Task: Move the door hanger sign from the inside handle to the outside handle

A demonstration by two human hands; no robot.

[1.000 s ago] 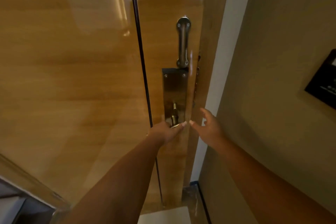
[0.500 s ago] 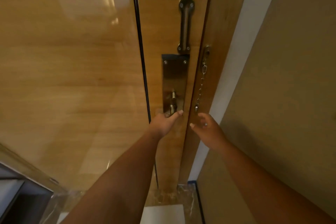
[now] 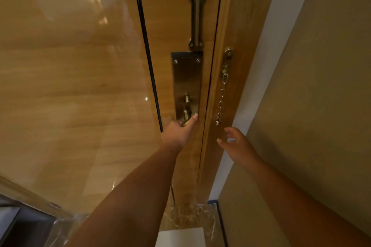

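1. The left hand (image 3: pixel 177 131) is closed round the handle (image 3: pixel 186 115) low on the door, thumb laid along it with the nail up against the metal plate; the fingers are wrapped out of sight behind.
2. The right hand (image 3: pixel 237 143) hangs free just beside the door frame, fingers loosely spread and curled, touching nothing that can be seen.
3. The door (image 3: pixel 80 86) fills the left and middle of the view: glossy honey-coloured wood grain, with bright reflections and a thin dark vertical strip running down it.
4. The wall (image 3: pixel 311 106) on the right is plain beige, with a pale band between it and the frame.
5. The frame (image 3: pixel 239 36) is the same wood, standing just right of the door's edge.
6. The plate (image 3: pixel 186 78) is a tall brushed-metal rectangle with two screws at its top; the handle's brass-toned stem sticks out near its lower end, and a small knob sits just above it.
7. A pull bar (image 3: pixel 196 15) is mounted upright above the plate, screwed at both ends.
8. A chain (image 3: pixel 221 96) dangles from a small bracket on the frame, its loose end near the right hand's fingertips.
9. The door hanger sign does not show anywhere in view; nothing hangs on the handle.
10. No writing or brand can be read on any fitting.
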